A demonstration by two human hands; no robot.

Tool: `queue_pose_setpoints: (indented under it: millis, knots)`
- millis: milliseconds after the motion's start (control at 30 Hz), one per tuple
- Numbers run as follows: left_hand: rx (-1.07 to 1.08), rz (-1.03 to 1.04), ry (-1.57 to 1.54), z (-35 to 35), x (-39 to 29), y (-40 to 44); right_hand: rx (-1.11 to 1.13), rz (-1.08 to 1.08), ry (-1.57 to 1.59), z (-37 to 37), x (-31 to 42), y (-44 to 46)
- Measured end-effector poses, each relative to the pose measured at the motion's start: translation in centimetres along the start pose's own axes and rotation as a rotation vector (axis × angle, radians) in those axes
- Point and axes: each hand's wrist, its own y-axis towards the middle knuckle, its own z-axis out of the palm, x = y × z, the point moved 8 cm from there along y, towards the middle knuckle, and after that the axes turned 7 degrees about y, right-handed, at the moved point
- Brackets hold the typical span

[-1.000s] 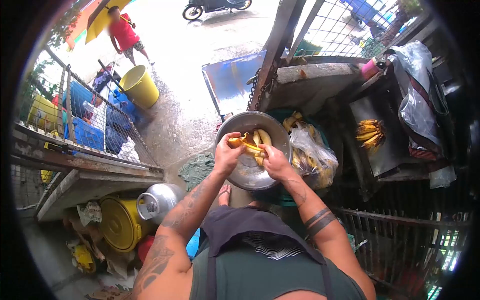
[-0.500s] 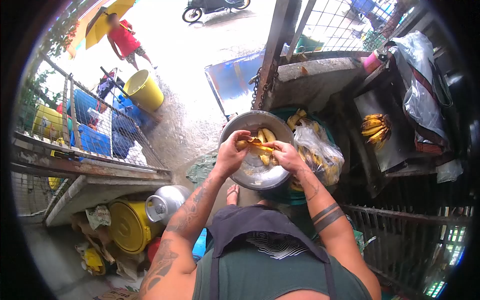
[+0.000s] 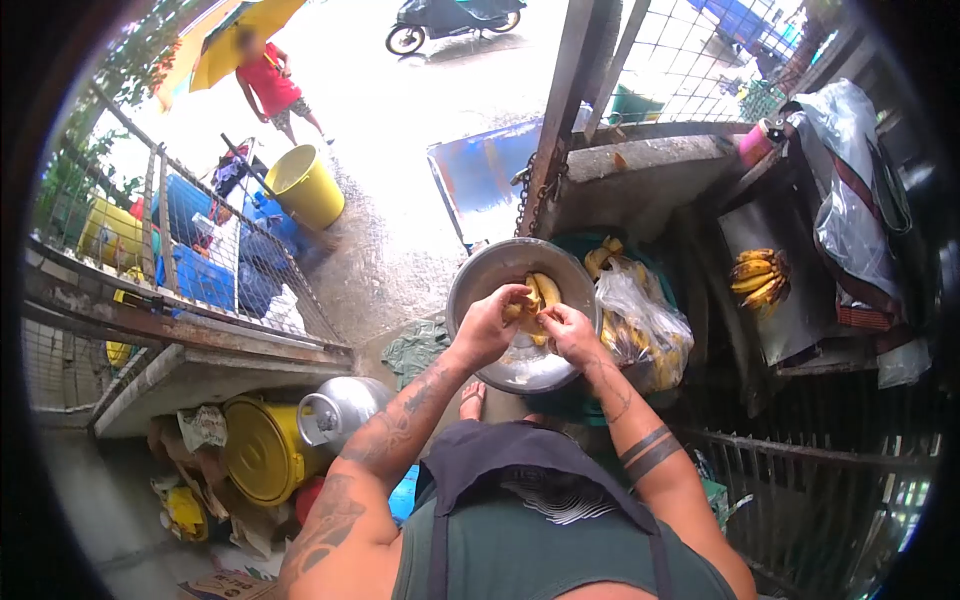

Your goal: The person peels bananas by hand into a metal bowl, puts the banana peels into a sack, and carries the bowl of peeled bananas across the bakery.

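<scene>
Over a round metal basin point(image 3: 467, 285), my left hand point(image 3: 490, 328) is closed around a partly peeled banana point(image 3: 513, 311), mostly covered by its fingers. My right hand point(image 3: 572, 336) is at the basin's right side, fingers pinched at the banana's peel; the pinched part is barely visible. Several peeled bananas point(image 3: 547, 289) lie in the basin beneath and beyond my hands. Just right of the basin, a clear plastic bag point(image 3: 650, 310) with more bananas rests in a green tub point(image 3: 575, 243).
A bunch of bananas point(image 3: 760, 278) lies on a metal surface at right. Left stand a gas cylinder point(image 3: 345, 412), a yellow lidded drum point(image 3: 262, 452) and a mesh fence point(image 3: 245, 270). Farther off are a yellow bucket point(image 3: 310, 190), a person with an umbrella point(image 3: 270, 85) and a covered motorcycle point(image 3: 455, 22).
My hands have shifted slightly within the basin, and the yellow peel strip that stretched between them is less visible. The whole view has shifted a little.
</scene>
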Motion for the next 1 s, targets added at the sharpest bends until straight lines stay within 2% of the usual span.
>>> queue_pose_setpoints:
  millis: [33,133,267,333,367,400,467,500,567,667,700,800,867,933,1000]
  knots:
    - [0.008,0.031,0.002,0.1,-0.2,0.0,-0.033,-0.026,0.131,0.2,-1.0,0.8]
    - [0.035,0.012,-0.015,0.6,-0.5,0.0,-0.065,-0.141,-0.023,-0.2,-1.1,1.2]
    - [-0.004,-0.089,-0.072,0.1,0.0,0.0,-0.355,-0.233,-0.017,-2.5,1.5,0.1]
    - [0.008,-0.165,-0.125,0.0,0.8,-0.2,-0.474,-0.268,0.035,-4.1,5.4,-2.0]
    - [0.010,-0.162,-0.190,0.8,3.0,-0.1,-0.520,-0.333,-0.073,-5.2,5.2,-1.3]
    - [0.092,-0.213,-0.195,1.3,4.1,-0.1,-0.563,-0.498,-0.126,-6.1,6.1,-1.1]
    - [-0.001,-0.185,0.147,1.0,3.1,-0.1,-0.584,-0.593,-0.118,-9.2,8.1,-0.2]
    - [-0.030,-0.196,0.256,1.0,3.1,-0.1,-0.585,-0.537,-0.114,-10.8,9.9,-0.3]
    - [-0.102,-0.213,0.476,0.4,2.9,0.1,-0.536,-0.445,-0.176,-14.1,11.5,1.4]
    - [-0.114,-0.160,0.410,0.2,1.0,0.4,-0.366,-0.441,-0.374,-16.5,10.9,5.9]
    - [-0.121,-0.146,0.480,0.4,1.3,0.4,-0.304,-0.466,-0.437,-16.7,10.6,7.6]
    - [-0.080,-0.151,0.493,1.7,2.2,0.3,0.053,-0.159,-0.615,-13.7,7.5,12.1]
    - [-0.064,-0.152,0.491,2.3,1.5,0.0,0.311,0.124,-0.684,-10.4,2.5,13.6]
    - [-0.051,-0.112,0.456,2.4,1.5,0.3,0.421,-0.026,-0.679,-8.8,0.9,14.3]
    - [-0.095,-0.136,0.414,1.7,1.0,-0.4,-0.039,-0.319,-0.651,-11.4,3.5,13.3]
